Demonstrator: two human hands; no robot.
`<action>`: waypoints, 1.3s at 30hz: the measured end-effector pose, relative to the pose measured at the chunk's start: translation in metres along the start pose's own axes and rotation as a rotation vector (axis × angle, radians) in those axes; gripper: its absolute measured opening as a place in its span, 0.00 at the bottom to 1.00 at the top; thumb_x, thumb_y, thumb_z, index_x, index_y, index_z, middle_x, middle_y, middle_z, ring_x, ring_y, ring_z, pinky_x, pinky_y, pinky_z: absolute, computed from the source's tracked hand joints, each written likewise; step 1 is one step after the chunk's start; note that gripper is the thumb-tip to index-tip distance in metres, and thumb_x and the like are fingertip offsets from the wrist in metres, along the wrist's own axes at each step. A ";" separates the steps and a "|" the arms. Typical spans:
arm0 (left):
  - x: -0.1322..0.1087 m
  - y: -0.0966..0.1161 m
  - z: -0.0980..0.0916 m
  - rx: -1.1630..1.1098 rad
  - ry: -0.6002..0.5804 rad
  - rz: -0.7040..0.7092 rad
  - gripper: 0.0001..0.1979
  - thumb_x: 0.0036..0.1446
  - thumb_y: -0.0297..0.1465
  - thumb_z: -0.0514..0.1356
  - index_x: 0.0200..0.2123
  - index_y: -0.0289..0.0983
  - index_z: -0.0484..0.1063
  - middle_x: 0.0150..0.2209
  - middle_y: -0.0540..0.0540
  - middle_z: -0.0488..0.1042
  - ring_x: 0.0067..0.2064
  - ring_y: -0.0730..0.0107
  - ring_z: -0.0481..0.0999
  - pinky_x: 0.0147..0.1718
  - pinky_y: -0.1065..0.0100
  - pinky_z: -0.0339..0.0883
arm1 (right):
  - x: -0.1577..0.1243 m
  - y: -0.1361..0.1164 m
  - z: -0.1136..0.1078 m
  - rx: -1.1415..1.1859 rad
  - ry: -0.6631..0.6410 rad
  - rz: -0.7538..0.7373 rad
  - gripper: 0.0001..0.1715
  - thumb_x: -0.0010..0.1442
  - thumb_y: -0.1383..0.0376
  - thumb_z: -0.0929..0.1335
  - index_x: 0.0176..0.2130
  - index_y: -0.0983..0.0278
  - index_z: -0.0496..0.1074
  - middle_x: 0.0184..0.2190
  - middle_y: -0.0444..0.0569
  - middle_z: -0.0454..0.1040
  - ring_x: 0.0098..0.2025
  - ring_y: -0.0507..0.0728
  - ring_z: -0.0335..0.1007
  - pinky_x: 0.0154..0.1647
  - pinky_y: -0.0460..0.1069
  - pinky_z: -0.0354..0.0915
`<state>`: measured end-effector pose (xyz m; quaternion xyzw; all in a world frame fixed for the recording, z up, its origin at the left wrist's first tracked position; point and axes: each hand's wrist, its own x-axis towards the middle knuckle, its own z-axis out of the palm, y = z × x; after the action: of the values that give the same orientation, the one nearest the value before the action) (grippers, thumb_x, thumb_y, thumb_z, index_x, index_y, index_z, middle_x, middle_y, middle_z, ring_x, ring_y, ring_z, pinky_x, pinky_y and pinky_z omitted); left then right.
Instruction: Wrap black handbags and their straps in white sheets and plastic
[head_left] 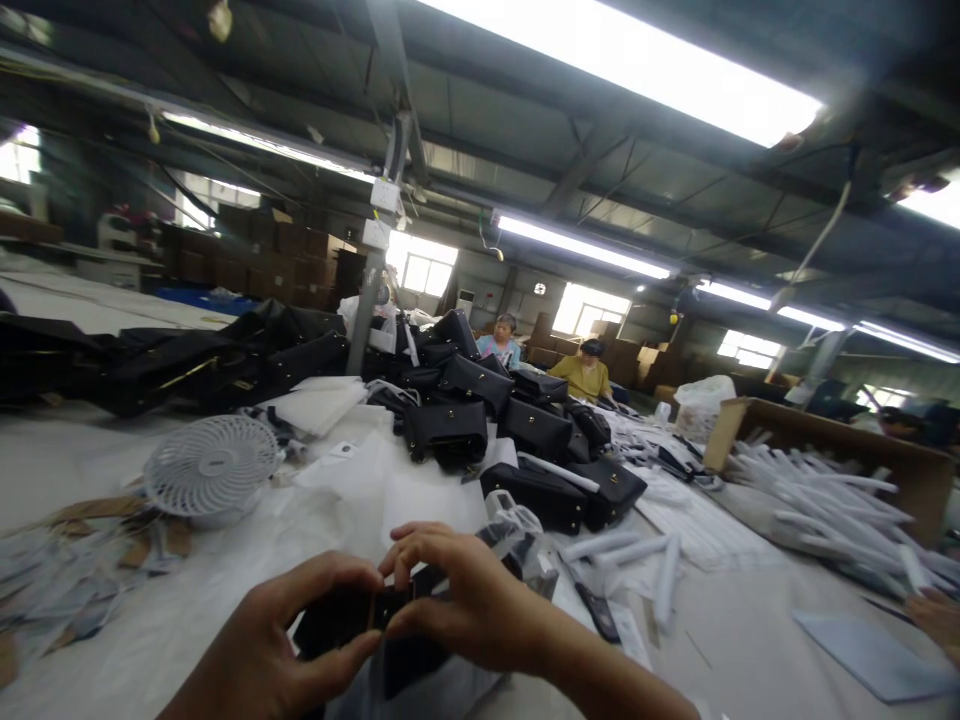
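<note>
My left hand (292, 640) and my right hand (457, 595) meet low in the middle of the view. Both pinch a small black piece (360, 615) with a brownish edge, thumbs and fingers closed on it. Under the hands hangs more black material, partly hidden. Just beyond my right hand lies a clear plastic wrapper (525, 545) on the white table (187, 610).
A heap of black handbags (480, 410) fills the table's middle. A white fan (211, 470) lies at left, brown tags (97, 540) near it. White rolled tubes (825, 500) and a cardboard box (900, 460) sit at right. Two people (585, 372) sit at the far side.
</note>
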<state>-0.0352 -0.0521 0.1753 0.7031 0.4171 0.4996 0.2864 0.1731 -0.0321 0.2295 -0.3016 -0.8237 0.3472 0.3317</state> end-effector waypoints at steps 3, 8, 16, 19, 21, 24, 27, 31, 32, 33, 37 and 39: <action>0.002 -0.007 0.001 -0.028 -0.029 0.163 0.07 0.50 0.33 0.67 0.35 0.44 0.76 0.35 0.52 0.79 0.34 0.69 0.78 0.36 0.74 0.70 | 0.002 0.005 0.003 0.076 -0.045 -0.006 0.14 0.57 0.55 0.76 0.32 0.62 0.73 0.46 0.52 0.80 0.62 0.62 0.66 0.63 0.56 0.58; 0.003 -0.014 0.004 -0.015 0.074 0.383 0.12 0.48 0.29 0.68 0.38 0.46 0.75 0.36 0.52 0.79 0.38 0.68 0.79 0.39 0.73 0.70 | 0.007 0.005 0.002 0.208 -0.093 -0.001 0.17 0.57 0.53 0.75 0.32 0.62 0.71 0.48 0.52 0.79 0.61 0.61 0.66 0.65 0.56 0.55; -0.001 -0.022 0.003 -0.077 0.026 0.104 0.08 0.51 0.37 0.66 0.32 0.41 0.74 0.30 0.50 0.78 0.33 0.66 0.78 0.37 0.69 0.74 | 0.004 -0.003 0.006 0.790 -0.126 0.246 0.22 0.53 0.53 0.78 0.31 0.64 0.69 0.63 0.55 0.67 0.57 0.61 0.71 0.59 0.54 0.61; 0.001 -0.016 0.004 -0.205 -0.030 -0.038 0.10 0.55 0.41 0.65 0.32 0.40 0.75 0.33 0.49 0.79 0.40 0.61 0.80 0.45 0.66 0.75 | 0.009 -0.005 0.008 0.772 -0.011 0.235 0.21 0.54 0.51 0.77 0.33 0.64 0.72 0.62 0.54 0.69 0.58 0.60 0.69 0.60 0.54 0.60; 0.004 -0.012 0.002 -0.263 -0.039 -0.116 0.14 0.56 0.44 0.65 0.39 0.41 0.77 0.38 0.49 0.80 0.44 0.59 0.81 0.47 0.66 0.75 | 0.013 -0.007 0.007 0.648 0.020 0.218 0.21 0.58 0.49 0.74 0.39 0.63 0.75 0.56 0.54 0.74 0.57 0.60 0.70 0.60 0.54 0.61; 0.010 -0.013 -0.006 -0.213 -0.092 -0.128 0.18 0.56 0.44 0.66 0.48 0.46 0.76 0.43 0.50 0.80 0.46 0.60 0.81 0.45 0.69 0.76 | 0.012 -0.008 0.003 0.374 0.054 0.136 0.26 0.66 0.46 0.66 0.49 0.62 0.76 0.50 0.51 0.78 0.54 0.58 0.73 0.59 0.55 0.62; 0.014 -0.019 -0.015 -0.129 -0.154 -0.098 0.17 0.57 0.44 0.66 0.48 0.47 0.77 0.46 0.49 0.80 0.46 0.59 0.80 0.43 0.70 0.76 | 0.003 -0.005 0.001 0.085 0.140 0.023 0.21 0.65 0.51 0.69 0.52 0.60 0.76 0.51 0.50 0.77 0.55 0.58 0.71 0.58 0.53 0.64; 0.017 -0.019 -0.014 -0.172 -0.152 -0.183 0.22 0.55 0.46 0.66 0.51 0.46 0.76 0.46 0.47 0.81 0.45 0.56 0.81 0.41 0.68 0.77 | -0.010 0.001 0.012 -0.104 0.278 -0.021 0.19 0.57 0.64 0.76 0.49 0.60 0.78 0.45 0.49 0.77 0.42 0.55 0.74 0.45 0.48 0.70; 0.017 -0.016 -0.011 -0.179 -0.148 -0.208 0.23 0.54 0.48 0.66 0.51 0.46 0.77 0.44 0.47 0.81 0.45 0.55 0.81 0.40 0.68 0.77 | -0.012 0.002 0.016 -0.118 0.312 -0.015 0.20 0.55 0.66 0.76 0.49 0.60 0.78 0.42 0.48 0.76 0.38 0.53 0.74 0.42 0.46 0.70; 0.017 -0.012 -0.009 -0.184 -0.147 -0.222 0.23 0.54 0.48 0.66 0.50 0.45 0.78 0.44 0.47 0.82 0.46 0.54 0.81 0.40 0.67 0.77 | -0.013 0.003 0.020 -0.130 0.341 -0.005 0.22 0.54 0.67 0.77 0.50 0.59 0.77 0.40 0.47 0.76 0.34 0.52 0.73 0.39 0.46 0.70; 0.020 -0.001 -0.008 -0.263 -0.258 -0.237 0.24 0.54 0.48 0.66 0.50 0.43 0.79 0.46 0.45 0.82 0.50 0.50 0.80 0.49 0.61 0.75 | -0.013 -0.002 0.027 -0.225 0.403 -0.003 0.15 0.58 0.65 0.74 0.47 0.59 0.78 0.33 0.44 0.72 0.29 0.50 0.69 0.34 0.44 0.67; 0.023 0.002 -0.013 -0.327 -0.410 -0.255 0.24 0.54 0.46 0.67 0.53 0.44 0.77 0.50 0.45 0.81 0.54 0.50 0.77 0.55 0.59 0.71 | -0.013 -0.007 0.024 -0.241 0.414 0.003 0.08 0.62 0.66 0.70 0.42 0.60 0.79 0.32 0.45 0.72 0.29 0.50 0.69 0.33 0.44 0.66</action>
<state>-0.0428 -0.0330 0.1924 0.6758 0.3497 0.3675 0.5347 0.1606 -0.0543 0.2175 -0.4053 -0.7731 0.1776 0.4544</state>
